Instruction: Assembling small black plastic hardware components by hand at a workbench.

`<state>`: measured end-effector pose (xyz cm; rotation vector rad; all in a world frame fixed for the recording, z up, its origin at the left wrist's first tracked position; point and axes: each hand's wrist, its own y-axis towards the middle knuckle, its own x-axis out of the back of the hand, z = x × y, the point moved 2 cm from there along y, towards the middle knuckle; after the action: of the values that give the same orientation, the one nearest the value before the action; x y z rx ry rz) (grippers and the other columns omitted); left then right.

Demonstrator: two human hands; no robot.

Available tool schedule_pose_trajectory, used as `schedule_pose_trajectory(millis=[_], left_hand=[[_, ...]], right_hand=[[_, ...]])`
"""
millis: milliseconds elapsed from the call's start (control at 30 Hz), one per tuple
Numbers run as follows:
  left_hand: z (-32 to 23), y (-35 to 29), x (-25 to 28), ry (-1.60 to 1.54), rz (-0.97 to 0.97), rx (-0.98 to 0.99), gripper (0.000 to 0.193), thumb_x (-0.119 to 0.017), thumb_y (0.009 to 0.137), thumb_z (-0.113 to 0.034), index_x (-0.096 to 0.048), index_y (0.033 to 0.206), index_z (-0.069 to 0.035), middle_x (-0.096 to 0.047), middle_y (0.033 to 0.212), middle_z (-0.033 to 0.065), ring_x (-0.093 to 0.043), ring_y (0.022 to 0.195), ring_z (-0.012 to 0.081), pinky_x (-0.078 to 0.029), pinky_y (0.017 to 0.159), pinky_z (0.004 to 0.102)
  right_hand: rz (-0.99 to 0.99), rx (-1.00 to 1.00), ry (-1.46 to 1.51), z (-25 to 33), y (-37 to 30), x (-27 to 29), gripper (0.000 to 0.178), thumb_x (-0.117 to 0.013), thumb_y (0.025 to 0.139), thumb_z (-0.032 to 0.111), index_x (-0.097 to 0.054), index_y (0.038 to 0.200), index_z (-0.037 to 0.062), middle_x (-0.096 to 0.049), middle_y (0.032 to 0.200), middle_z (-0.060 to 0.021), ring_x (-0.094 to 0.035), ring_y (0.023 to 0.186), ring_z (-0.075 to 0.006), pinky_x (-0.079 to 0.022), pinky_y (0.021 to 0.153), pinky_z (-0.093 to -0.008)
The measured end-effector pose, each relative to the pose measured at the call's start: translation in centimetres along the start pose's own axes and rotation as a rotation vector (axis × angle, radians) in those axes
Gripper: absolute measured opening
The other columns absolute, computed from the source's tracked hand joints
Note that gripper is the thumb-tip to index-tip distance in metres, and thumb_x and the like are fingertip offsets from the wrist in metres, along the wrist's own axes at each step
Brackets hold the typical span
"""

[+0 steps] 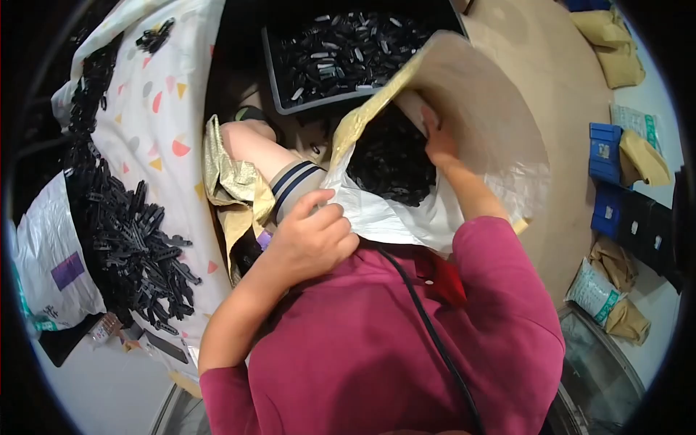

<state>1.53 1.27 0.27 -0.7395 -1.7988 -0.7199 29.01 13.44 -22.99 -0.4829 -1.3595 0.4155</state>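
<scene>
A large sack (500, 123), white inside with a tan outer face, stands open-mouthed in front of me. Many small black plastic pieces (391, 159) lie at its bottom. At the sack's near left rim, my left hand (315, 233) is closed, fingers curled around the edge of the white lining. My right hand (439, 141) reaches inside along the right wall, its fingers stretched out above the black pieces. I see nothing held in it, though part of the hand is in shadow.
Beyond the sack stands a black bin (279, 101) full of glossy black pieces. On the left, a patterned cloth (156, 109) bears a heap of long black plastic parts (138, 243). A white plastic bag (54, 254) lies at its edge. Blue boxes (605, 152) and tan sacks line the right wall.
</scene>
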Motion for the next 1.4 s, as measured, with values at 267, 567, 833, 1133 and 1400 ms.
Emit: schedule_pose_trajectory(millis=[267, 567, 833, 1133, 1400], left_hand=[[-0.4, 3.5, -0.7, -0.138, -0.072, -0.007, 0.012, -0.054, 0.060, -0.012, -0.044, 0.055, -0.012, -0.042, 0.060, -0.0005, -0.049, 0.070, 0.0140, -0.043, 0.089, 0.0340], [-0.7, 2.7, -0.8, -0.131, -0.143, 0.095, 0.010, -0.054, 0.062, -0.013, -0.045, 0.057, -0.014, -0.038, 0.061, -0.0007, -0.046, 0.068, 0.0137, -0.041, 0.091, 0.0354], [-0.7, 0.8, -0.6, -0.072, -0.056, 0.202, 0.010, -0.056, 0.058, -0.014, -0.047, 0.060, -0.015, -0.043, 0.063, -0.0034, -0.052, 0.074, 0.0110, -0.038, 0.091, 0.0367], [-0.6, 1.8, -1.3, 0.006, -0.232, 0.089, 0.009, -0.055, 0.063, -0.012, -0.047, 0.059, -0.013, -0.044, 0.063, -0.0009, -0.052, 0.073, 0.0134, -0.037, 0.095, 0.0380], [-0.1, 0.7, -0.8, 0.057, -0.374, 0.020, 0.009, -0.054, 0.065, -0.011, -0.047, 0.059, -0.012, -0.047, 0.063, -0.0007, -0.052, 0.072, 0.0143, -0.037, 0.095, 0.0402]], right_hand=[[-0.102, 0.150, 0.316, -5.1, 0.6, -7.1, 0.071, -0.044, 0.078, 0.001, -0.017, 0.141, 0.0204, -0.031, 0.135, -0.0265, -0.040, 0.119, -0.0400, -0.037, 0.096, -0.0418], [0.256, -0.897, 1.564, -5.3, 1.3, -20.2, 0.026, -0.050, 0.075, 0.015, -0.048, 0.100, 0.0175, -0.046, 0.070, -0.0065, -0.040, 0.050, -0.0190, -0.034, 0.040, -0.0285], [0.249, -0.609, 1.587, -2.8, 3.3, -14.2, 0.005, -0.054, 0.074, 0.008, -0.049, 0.074, 0.0085, -0.039, 0.055, -0.0031, -0.035, 0.039, -0.0150, -0.028, 0.035, -0.0262], [0.233, -0.472, 1.215, -5.9, 0.5, -6.2, 0.048, -0.056, 0.074, 0.005, -0.043, 0.119, 0.0113, -0.057, 0.088, -0.0138, -0.053, 0.050, -0.0188, -0.034, 0.031, -0.0252], [0.284, -0.341, 1.372, -5.1, -9.3, 4.0, 0.026, -0.049, 0.078, 0.005, -0.052, 0.104, 0.0067, -0.059, 0.075, -0.0047, -0.052, 0.046, -0.0130, -0.034, 0.032, -0.0239]])
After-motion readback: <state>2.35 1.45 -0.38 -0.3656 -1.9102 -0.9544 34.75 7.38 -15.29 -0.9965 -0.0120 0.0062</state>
